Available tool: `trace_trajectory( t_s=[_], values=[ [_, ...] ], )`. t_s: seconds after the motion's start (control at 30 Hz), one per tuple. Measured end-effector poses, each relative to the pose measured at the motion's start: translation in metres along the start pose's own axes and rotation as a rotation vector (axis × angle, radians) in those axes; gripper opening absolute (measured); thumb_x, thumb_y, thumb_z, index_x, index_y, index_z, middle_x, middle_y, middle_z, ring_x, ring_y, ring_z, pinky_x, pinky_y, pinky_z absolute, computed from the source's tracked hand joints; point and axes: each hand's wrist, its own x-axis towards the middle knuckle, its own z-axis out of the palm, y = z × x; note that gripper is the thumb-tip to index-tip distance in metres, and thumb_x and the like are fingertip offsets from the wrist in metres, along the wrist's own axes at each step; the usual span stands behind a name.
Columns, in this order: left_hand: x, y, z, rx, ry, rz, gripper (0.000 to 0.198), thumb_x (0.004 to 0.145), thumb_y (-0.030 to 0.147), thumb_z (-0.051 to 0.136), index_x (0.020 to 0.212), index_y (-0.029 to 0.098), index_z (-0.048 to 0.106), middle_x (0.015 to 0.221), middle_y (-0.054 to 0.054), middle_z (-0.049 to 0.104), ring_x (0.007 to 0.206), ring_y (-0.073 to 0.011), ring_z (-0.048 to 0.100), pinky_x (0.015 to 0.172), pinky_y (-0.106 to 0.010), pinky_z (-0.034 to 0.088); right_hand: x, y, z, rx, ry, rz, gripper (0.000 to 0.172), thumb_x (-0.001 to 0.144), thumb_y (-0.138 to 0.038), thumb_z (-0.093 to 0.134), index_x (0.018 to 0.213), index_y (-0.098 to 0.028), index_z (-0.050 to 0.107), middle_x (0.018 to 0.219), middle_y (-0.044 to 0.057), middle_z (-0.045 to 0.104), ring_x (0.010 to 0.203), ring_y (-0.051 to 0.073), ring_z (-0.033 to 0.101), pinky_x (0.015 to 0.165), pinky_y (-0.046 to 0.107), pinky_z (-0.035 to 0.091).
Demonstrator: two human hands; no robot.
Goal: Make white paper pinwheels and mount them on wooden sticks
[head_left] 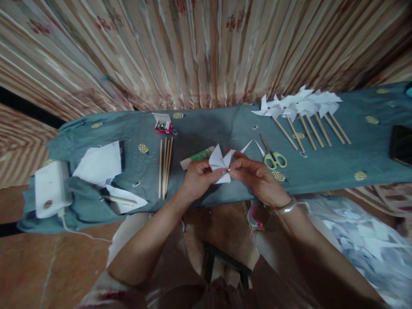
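Both my hands meet over the near edge of the blue-covered table (206, 128). My left hand (197, 178) is closed on a folded white paper pinwheel (220, 163). My right hand (255, 176) pinches the same paper at its centre, where a small metal pin shows between the fingertips. Several bare wooden sticks (165, 165) lie just left of my left hand. A glue stick (198, 156) lies behind the paper. Green-handled scissors (273, 158) rest right of my right hand.
Several finished white pinwheels on sticks (302, 116) lie at the back right. A small red box of pins (163, 125) sits at the back. White paper sheets (99, 165) and a white device (51, 189) lie at the left. A dark phone (401, 143) is at the far right. Paper scraps (363, 240) cover the floor.
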Motion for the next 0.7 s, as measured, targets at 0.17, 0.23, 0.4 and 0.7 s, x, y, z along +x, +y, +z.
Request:
trace_trajectory(
  t_s=[0.17, 0.23, 0.4, 0.7],
  values=[
    [0.0002, 0.0006, 0.0003, 0.0, 0.0, 0.009, 0.031, 0.066, 0.045, 0.083, 0.068, 0.016, 0.074, 0.062, 0.0, 0.066, 0.058, -0.012, 0.054, 0.06, -0.025, 0.047, -0.0002, 0.001, -0.0013, 0.001, -0.007, 0.003, 0.022, 0.078, -0.046, 0.078, 0.073, -0.026, 0.071, 0.115, 0.002, 0.066, 0.118, 0.022, 0.057, 0.106, 0.037, 0.038],
    [0.0005, 0.0, 0.0004, 0.003, -0.003, 0.007, 0.032, 0.066, 0.047, 0.083, 0.068, 0.016, 0.074, 0.062, 0.0, 0.066, 0.057, -0.0122, 0.054, 0.06, -0.026, 0.047, -0.0002, 0.0007, -0.0011, -0.002, -0.001, 0.011, 0.023, 0.077, -0.047, 0.078, 0.073, -0.026, 0.071, 0.117, 0.003, 0.066, 0.117, 0.023, 0.058, 0.107, 0.038, 0.038],
    [0.0006, -0.003, 0.0004, -0.003, 0.003, 0.011, 0.032, 0.065, 0.046, 0.083, 0.071, 0.015, 0.075, 0.063, 0.0, 0.067, 0.057, -0.0117, 0.054, 0.058, -0.025, 0.046, -0.0004, -0.0016, 0.0012, -0.007, 0.021, 0.03, 0.028, 0.074, -0.051, 0.08, 0.071, -0.025, 0.071, 0.116, 0.003, 0.068, 0.119, 0.024, 0.058, 0.107, 0.039, 0.039],
    [-0.0004, -0.0036, 0.0017, -0.043, 0.015, -0.013, 0.031, 0.064, 0.045, 0.084, 0.069, 0.015, 0.074, 0.064, 0.0, 0.068, 0.058, -0.0119, 0.055, 0.06, -0.025, 0.047, -0.0003, 0.0015, 0.0016, 0.002, 0.029, 0.027, 0.027, 0.074, -0.051, 0.079, 0.072, -0.025, 0.071, 0.113, 0.003, 0.068, 0.121, 0.024, 0.056, 0.107, 0.038, 0.038]
  ],
)
